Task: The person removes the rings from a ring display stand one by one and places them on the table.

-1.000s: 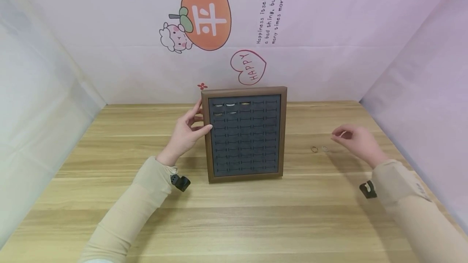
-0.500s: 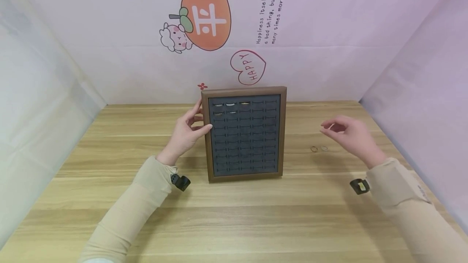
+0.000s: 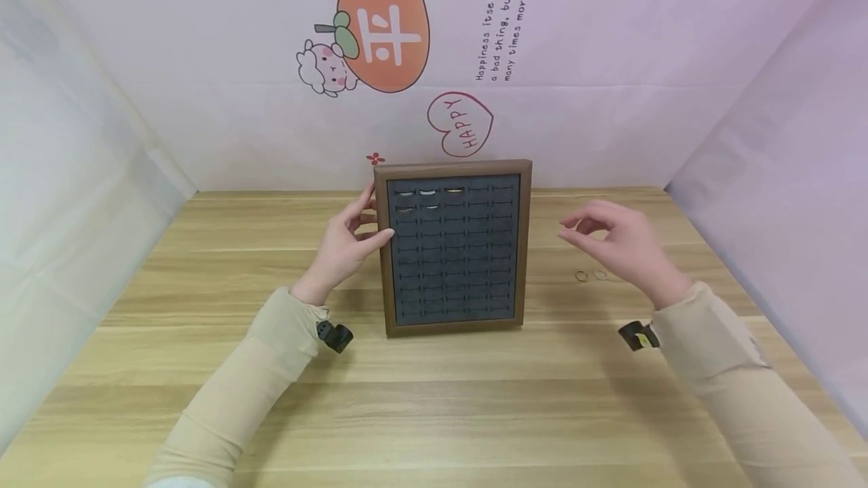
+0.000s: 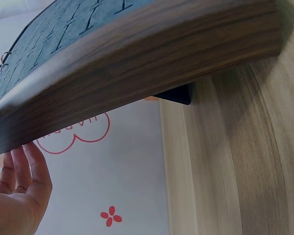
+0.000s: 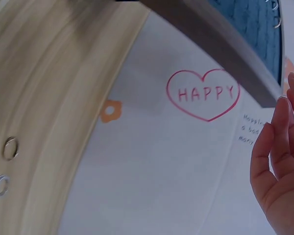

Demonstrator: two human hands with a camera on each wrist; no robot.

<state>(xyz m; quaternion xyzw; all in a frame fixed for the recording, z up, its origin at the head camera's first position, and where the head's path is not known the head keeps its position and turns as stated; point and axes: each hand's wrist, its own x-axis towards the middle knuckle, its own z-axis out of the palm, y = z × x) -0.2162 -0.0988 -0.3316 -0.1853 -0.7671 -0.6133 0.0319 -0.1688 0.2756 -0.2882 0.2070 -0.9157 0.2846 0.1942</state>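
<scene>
A ring display board (image 3: 454, 262), dark grey padding with rows of slots in a brown wooden frame, leans upright on the table. Several rings (image 3: 427, 192) sit in its top two rows, toward the left. My left hand (image 3: 346, 247) grips the frame's left side, thumb in front and fingers behind (image 4: 36, 171). Right of the board, my right hand (image 3: 620, 243) is raised above the table, thumb and forefinger pinching a small ring (image 5: 282, 97) that is mostly hidden by the fingertips. Two loose rings, one darker (image 3: 581, 276) and one silvery (image 3: 600, 275), lie on the table below it.
The wood-grain table (image 3: 434, 413) ends at a white printed backdrop (image 3: 597, 111) behind the board, with cloth walls at both sides. A black support (image 4: 179, 94) shows behind the frame in the left wrist view. Both wrists carry small black cameras (image 3: 335, 337).
My right hand has moved left and away from me, from beyond the loose rings toward the board. My left hand, the board and the two loose rings have stayed in place.
</scene>
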